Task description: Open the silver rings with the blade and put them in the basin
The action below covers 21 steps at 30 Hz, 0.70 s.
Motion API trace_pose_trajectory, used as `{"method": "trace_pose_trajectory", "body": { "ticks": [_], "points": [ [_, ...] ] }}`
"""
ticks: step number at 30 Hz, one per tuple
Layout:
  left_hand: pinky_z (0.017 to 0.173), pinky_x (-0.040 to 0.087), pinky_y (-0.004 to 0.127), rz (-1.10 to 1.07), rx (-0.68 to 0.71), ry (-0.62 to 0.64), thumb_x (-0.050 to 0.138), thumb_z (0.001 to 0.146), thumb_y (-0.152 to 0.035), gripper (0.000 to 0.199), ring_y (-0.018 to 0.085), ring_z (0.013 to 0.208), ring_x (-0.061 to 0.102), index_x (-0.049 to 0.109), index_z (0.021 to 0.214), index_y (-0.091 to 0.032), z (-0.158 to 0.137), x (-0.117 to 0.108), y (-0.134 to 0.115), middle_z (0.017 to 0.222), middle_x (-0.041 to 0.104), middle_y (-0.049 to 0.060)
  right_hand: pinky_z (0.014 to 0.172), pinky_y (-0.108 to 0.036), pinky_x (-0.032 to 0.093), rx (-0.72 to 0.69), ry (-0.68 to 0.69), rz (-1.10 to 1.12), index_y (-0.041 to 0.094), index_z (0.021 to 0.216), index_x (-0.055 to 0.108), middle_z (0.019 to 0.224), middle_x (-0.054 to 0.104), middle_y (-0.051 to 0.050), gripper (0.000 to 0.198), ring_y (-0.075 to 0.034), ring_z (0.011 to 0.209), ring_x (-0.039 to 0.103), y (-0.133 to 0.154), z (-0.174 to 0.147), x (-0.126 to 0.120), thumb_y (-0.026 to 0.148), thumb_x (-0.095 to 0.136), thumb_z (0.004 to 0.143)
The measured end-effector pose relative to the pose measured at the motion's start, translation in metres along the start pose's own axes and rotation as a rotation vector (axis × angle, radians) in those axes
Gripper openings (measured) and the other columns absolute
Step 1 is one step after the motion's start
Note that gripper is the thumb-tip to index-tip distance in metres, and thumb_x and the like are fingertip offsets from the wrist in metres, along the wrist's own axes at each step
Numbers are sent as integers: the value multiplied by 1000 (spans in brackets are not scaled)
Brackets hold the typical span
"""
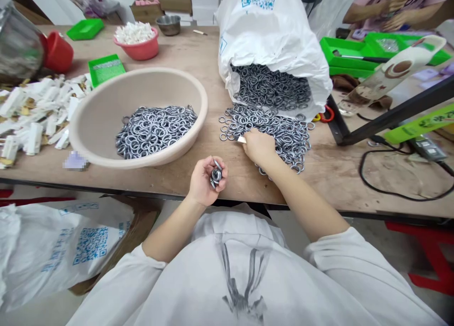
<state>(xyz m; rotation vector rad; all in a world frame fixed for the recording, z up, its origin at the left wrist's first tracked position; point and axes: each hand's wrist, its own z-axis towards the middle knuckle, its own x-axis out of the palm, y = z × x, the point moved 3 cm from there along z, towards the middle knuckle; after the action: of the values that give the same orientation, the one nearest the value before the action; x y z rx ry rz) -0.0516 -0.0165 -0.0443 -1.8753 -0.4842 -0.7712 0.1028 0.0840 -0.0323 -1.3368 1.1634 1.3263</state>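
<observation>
Several grey rings (216, 175) rest in my left hand (205, 183), palm up at the table's front edge with the fingers curled round them. Over a spread heap of the same rings (292, 144) is my right hand (260, 147), closed and turned down. From its fingers sticks a small white-handled tool (241, 139) with a dark tip, near the heap's left side; the rest of it is hidden. Behind the heap, a white sack (273, 38) lies with its mouth toward me, full of grey rings. To the left, a large beige basin (170, 80) holds many more rings.
White plastic pieces (33, 137) cover the table's left end. Behind them stand a green tray (106, 68) and a pink bowl (140, 52) of white parts. On the right are a black metal bar (400, 111), a cable (362, 170) and a clear bottle (383, 80). Another person's hands (400, 9) work beyond.
</observation>
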Motion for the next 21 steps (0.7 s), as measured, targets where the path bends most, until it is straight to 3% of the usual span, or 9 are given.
{"method": "trace_pose_trajectory", "body": {
  "ticks": [4,6,8,11,14,18,21],
  "points": [
    [32,21,14,46,17,-87,79,68,-47,46,4,37,42,42,68,-18,3,-1,1,59,53,-5,71,-33,41,-33,-41,199,14,96,68,105,66,-16,21,-26,88,64,-5,-8,-5,24,49,93],
    [32,21,13,95,31,-119,82,67,-44,47,3,38,42,42,71,-19,6,0,4,60,54,-6,64,-29,38,-79,-28,550,17,85,63,82,62,-8,22,-19,72,56,-7,-21,-8,31,49,95],
    [33,21,13,137,48,-127,82,68,-46,47,3,38,41,45,76,-19,9,2,7,60,54,-7,54,-26,31,-106,66,1010,19,80,58,63,47,2,30,-13,55,42,-6,-37,-7,45,50,95],
    [32,19,14,188,72,-100,80,70,-54,48,3,36,39,49,83,-20,12,8,16,58,52,-8,44,-24,20,-80,219,1490,21,80,53,56,35,7,44,-9,47,27,5,-62,1,64,59,84],
    [32,19,15,227,98,-76,77,72,-59,49,4,35,38,53,90,-20,14,15,25,56,52,-8,40,-23,22,-24,146,1625,22,81,52,57,37,8,48,-8,46,30,20,-76,11,68,65,77],
    [34,26,16,301,216,-102,77,71,-59,54,5,38,41,59,102,-18,13,18,29,56,54,-8,41,-26,37,62,25,1667,26,85,47,60,42,6,42,-12,46,41,39,-82,25,67,58,83],
    [38,32,16,361,297,-137,77,72,-59,48,5,41,43,61,89,-17,11,18,27,56,54,-6,47,-27,43,108,-155,1628,27,88,46,67,48,4,37,-13,53,46,41,-84,29,62,56,87]
  ]
}}
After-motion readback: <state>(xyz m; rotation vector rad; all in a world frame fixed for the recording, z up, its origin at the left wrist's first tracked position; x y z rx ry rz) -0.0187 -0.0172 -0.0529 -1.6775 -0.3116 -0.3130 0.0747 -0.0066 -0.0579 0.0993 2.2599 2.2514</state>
